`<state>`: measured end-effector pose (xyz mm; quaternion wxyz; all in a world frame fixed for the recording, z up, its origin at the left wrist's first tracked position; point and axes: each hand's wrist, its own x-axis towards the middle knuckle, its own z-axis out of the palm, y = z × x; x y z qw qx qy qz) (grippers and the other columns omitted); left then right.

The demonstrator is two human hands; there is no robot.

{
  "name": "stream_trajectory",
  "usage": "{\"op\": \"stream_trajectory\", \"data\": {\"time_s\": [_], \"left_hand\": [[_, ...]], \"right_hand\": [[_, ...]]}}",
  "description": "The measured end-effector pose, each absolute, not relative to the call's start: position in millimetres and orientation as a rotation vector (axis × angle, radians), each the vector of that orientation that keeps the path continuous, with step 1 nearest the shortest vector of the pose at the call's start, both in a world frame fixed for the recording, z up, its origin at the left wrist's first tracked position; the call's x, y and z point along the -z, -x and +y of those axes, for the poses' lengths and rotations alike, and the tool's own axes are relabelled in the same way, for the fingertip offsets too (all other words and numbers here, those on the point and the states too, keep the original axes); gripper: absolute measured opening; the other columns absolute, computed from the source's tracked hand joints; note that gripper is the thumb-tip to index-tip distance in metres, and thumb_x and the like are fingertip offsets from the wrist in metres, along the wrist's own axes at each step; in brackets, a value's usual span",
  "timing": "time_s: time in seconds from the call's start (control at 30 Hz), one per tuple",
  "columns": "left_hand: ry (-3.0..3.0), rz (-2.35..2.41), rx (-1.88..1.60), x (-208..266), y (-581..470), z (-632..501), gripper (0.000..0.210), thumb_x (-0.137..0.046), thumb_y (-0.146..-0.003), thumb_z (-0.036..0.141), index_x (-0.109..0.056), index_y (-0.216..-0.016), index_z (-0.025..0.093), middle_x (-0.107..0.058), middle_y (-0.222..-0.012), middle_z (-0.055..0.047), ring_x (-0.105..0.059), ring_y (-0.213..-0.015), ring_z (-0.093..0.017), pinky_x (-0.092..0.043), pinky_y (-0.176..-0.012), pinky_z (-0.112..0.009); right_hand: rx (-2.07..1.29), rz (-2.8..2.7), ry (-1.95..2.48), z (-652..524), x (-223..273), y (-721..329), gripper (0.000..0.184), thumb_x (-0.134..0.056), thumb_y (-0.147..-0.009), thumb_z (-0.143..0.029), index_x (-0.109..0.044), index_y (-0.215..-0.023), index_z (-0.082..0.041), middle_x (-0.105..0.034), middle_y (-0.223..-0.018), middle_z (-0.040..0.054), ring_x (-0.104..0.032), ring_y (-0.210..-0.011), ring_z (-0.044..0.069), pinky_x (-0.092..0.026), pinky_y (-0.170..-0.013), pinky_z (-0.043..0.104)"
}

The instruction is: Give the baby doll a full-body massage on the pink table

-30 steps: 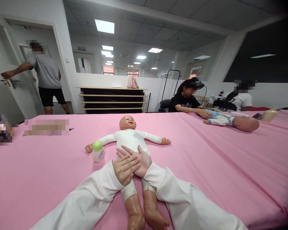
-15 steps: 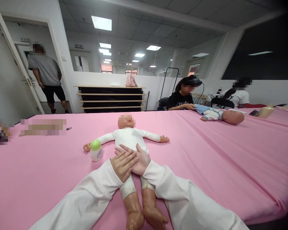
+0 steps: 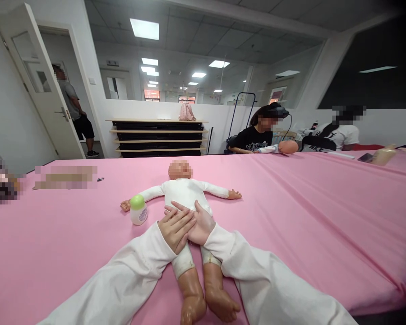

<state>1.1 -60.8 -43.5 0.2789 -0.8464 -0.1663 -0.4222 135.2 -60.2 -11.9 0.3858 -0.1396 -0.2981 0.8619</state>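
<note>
A baby doll [image 3: 186, 189] in a white top lies on its back, arms spread, its bare lower legs toward me. Over its lower belly, my left hand [image 3: 176, 229] rests flat across the palm and fingers of my right hand [image 3: 203, 225]. Both hands have their fingers stretched out, and neither grips anything. The right palm faces up and inward, with its thumb raised. My hands cover the doll's hips; whether they press on it I cannot tell. Just left of them stands a small white bottle [image 3: 138, 214] with a green cap, close to one of the doll's hands.
Pink cloth covers the table [image 3: 291, 216]. Across it, a person in black [image 3: 257, 137] handles another doll [image 3: 287, 147] at the far edge. A beige bottle [image 3: 384, 155] and a phone [image 3: 367, 157] lie far right. A blurred item [image 3: 67, 177] and a pen [image 3: 100, 179] lie left.
The person across the table has drawn the other doll left and back to the far edge. At the left, the door has swung and partly hides the person in grey. My hands stay together.
</note>
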Motion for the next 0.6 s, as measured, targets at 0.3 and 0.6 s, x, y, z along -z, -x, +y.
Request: {"op": "stream_trajectory", "data": {"time_s": [0.3, 0.6], "left_hand": [[2.276, -0.389, 1.150, 46.4, 0.2, -59.5, 0.039, -0.036, -0.076, 0.018, -0.055, -0.109, 0.012, -0.063, -0.106, -0.008, -0.052, -0.109, -0.018, -0.039, -0.093, -0.033], [2.281, -0.405, 1.120, 44.3, 0.5, -60.5, 0.039, -0.035, -0.078, 0.022, -0.055, -0.112, 0.017, -0.061, -0.111, -0.006, -0.051, -0.110, -0.019, -0.037, -0.094, -0.034]], "right_hand": [[-2.232, -0.693, 0.339, -63.9, 6.0, -134.8, 0.073, -0.002, -0.085, -0.056, -0.024, -0.134, -0.007, -0.034, -0.135, 0.0168, -0.047, -0.114, 0.017, -0.025, -0.103, 0.032], [-2.214, -0.735, 0.368, -63.6, 7.2, -134.0, 0.074, -0.001, -0.084, -0.058, -0.025, -0.133, -0.007, -0.036, -0.133, 0.0176, -0.048, -0.114, 0.015, -0.027, -0.102, 0.031]]}}
